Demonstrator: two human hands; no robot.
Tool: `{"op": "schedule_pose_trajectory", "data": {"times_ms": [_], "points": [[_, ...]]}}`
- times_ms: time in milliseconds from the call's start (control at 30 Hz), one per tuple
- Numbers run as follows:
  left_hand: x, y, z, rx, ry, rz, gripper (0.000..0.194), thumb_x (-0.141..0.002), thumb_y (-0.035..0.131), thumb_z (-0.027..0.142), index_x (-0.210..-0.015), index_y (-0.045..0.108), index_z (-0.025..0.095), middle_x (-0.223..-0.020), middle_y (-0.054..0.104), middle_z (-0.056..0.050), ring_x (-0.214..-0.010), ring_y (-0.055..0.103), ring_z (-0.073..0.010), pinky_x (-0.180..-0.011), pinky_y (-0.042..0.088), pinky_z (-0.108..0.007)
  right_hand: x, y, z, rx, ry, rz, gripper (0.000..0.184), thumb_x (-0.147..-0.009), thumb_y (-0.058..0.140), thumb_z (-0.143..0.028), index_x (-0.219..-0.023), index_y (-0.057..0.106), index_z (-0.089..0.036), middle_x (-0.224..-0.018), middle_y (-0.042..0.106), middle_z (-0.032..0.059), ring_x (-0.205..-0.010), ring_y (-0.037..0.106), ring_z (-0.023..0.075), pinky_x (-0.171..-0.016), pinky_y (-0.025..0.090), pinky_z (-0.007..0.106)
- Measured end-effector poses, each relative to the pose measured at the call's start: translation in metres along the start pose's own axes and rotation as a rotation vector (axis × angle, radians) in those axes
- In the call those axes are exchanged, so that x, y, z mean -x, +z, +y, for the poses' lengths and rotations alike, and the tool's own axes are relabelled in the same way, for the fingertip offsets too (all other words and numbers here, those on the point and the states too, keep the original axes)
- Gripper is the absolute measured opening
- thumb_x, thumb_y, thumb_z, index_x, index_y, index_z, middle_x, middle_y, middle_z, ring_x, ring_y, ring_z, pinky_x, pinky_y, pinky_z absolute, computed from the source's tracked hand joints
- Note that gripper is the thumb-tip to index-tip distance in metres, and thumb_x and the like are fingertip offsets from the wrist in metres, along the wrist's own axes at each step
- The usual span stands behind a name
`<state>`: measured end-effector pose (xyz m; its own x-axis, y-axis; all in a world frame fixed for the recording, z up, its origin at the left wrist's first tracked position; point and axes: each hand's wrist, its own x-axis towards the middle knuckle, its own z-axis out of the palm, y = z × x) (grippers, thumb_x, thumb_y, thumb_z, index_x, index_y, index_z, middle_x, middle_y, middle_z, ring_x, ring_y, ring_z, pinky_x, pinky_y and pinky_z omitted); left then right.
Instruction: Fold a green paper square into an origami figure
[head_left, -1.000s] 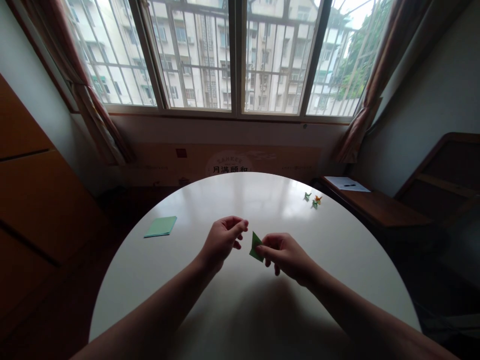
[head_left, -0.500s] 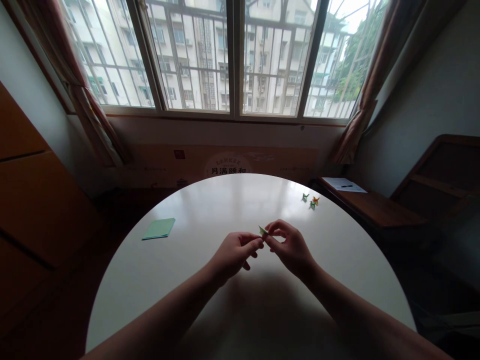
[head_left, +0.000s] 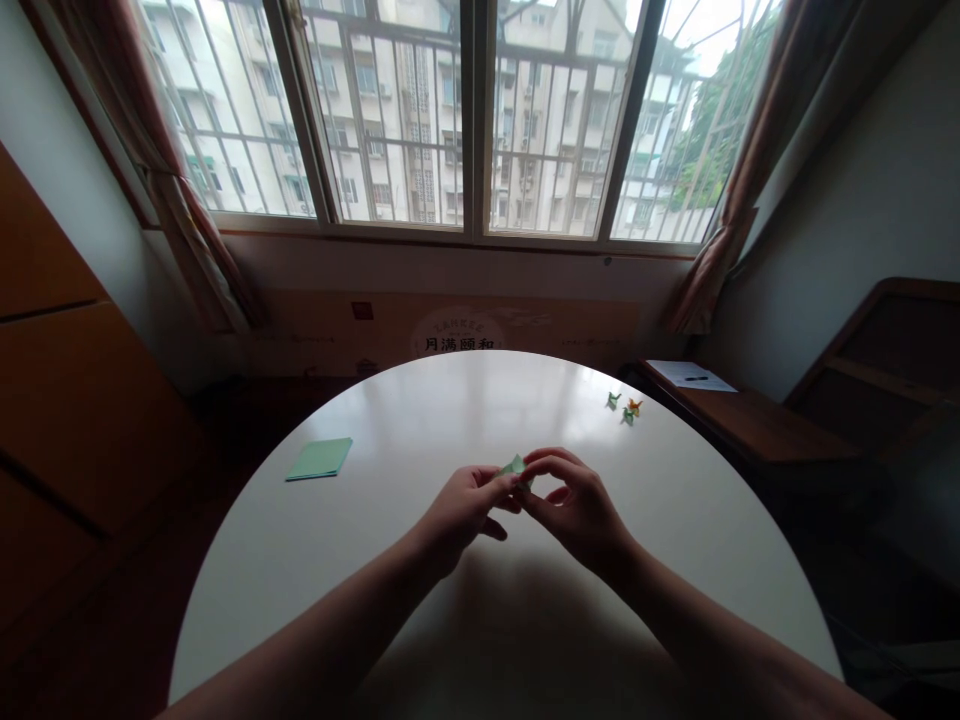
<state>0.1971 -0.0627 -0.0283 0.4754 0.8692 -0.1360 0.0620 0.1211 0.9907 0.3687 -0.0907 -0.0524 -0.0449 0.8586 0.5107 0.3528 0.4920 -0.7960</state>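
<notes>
A small folded piece of green paper (head_left: 514, 466) is held above the white round table (head_left: 420, 420), between both hands. My left hand (head_left: 474, 508) pinches it from the left, thumb on the near side. My right hand (head_left: 574, 492) grips its right end between thumb and forefinger. The fingertips hide part of the paper, so its full folded shape cannot be made out.
A stack of green paper squares (head_left: 320, 458) lies at the table's left. Several small folded paper figures, green ones (head_left: 613, 400) and an orange one (head_left: 635, 407), stand at the far right. Beyond the edge, a wooden chair (head_left: 780, 425) bears a white sheet (head_left: 690, 375) and a pen (head_left: 697, 379).
The green paper has turned and shifted slightly left, showing more of its surface. My right fingers have moved over its right end; both hands stay close together.
</notes>
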Motion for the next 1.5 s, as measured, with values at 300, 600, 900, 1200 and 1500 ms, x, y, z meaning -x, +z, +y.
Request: {"op": "schedule_pose_trajectory", "data": {"times_ms": [300, 600, 900, 1200, 1500], "points": [[0.001, -0.008, 0.007, -0.055, 0.022, -0.052, 0.028, -0.074, 0.069, 0.039, -0.081, 0.076, 0.012, -0.082, 0.069, -0.01, -0.068, 0.059, -0.0163, -0.047, 0.042, -0.02, -0.002, -0.006, -0.005, -0.409, 0.331, -0.029, 0.039, -0.08, 0.077, -0.043, -0.109, 0.063, -0.019, -0.089, 0.071, 0.006, -0.075, 0.068, 0.0208, -0.047, 0.053, 0.025], [0.0, -0.009, 0.008, -0.196, 0.112, -0.014, 0.03, -0.074, 0.071, 0.04, -0.082, 0.075, 0.011, -0.071, 0.068, -0.007, -0.066, 0.06, -0.0176, -0.043, 0.044, -0.02, 0.0, -0.004, -0.006, -0.405, 0.338, -0.031, 0.019, -0.077, 0.079, -0.033, -0.086, 0.071, -0.018, -0.071, 0.071, 0.0035, -0.064, 0.065, 0.0181, -0.043, 0.051, 0.023], [0.002, -0.012, 0.013, -0.094, 0.051, -0.061, 0.026, -0.077, 0.07, 0.037, -0.079, 0.074, 0.012, -0.072, 0.069, -0.007, -0.057, 0.059, -0.0136, -0.04, 0.044, -0.019, 0.004, -0.007, -0.004, -0.302, 0.178, -0.033, 0.012, -0.082, 0.078, -0.03, -0.087, 0.074, -0.021, -0.073, 0.072, 0.003, -0.059, 0.068, 0.018, -0.052, 0.057, 0.03], [0.004, -0.016, 0.022, 0.022, -0.07, -0.126, 0.025, -0.074, 0.074, 0.037, -0.079, 0.074, 0.012, -0.075, 0.069, -0.007, -0.054, 0.057, -0.0114, -0.037, 0.042, -0.016, 0.002, -0.015, -0.008, -0.167, -0.021, -0.086, 0.007, -0.085, 0.075, -0.026, -0.089, 0.079, -0.022, -0.087, 0.071, 0.0063, -0.066, 0.071, 0.0192, -0.057, 0.062, 0.032], [0.005, -0.016, 0.024, -0.035, 0.017, -0.17, 0.024, -0.077, 0.075, 0.035, -0.086, 0.077, 0.012, -0.07, 0.068, -0.004, -0.058, 0.058, -0.0118, -0.039, 0.044, -0.015, 0.002, -0.015, -0.014, -0.102, -0.093, -0.041, 0.014, -0.083, 0.073, -0.014, -0.09, 0.08, -0.023, -0.085, 0.071, 0.0047, -0.067, 0.067, 0.0157, -0.054, 0.056, 0.026]]}}
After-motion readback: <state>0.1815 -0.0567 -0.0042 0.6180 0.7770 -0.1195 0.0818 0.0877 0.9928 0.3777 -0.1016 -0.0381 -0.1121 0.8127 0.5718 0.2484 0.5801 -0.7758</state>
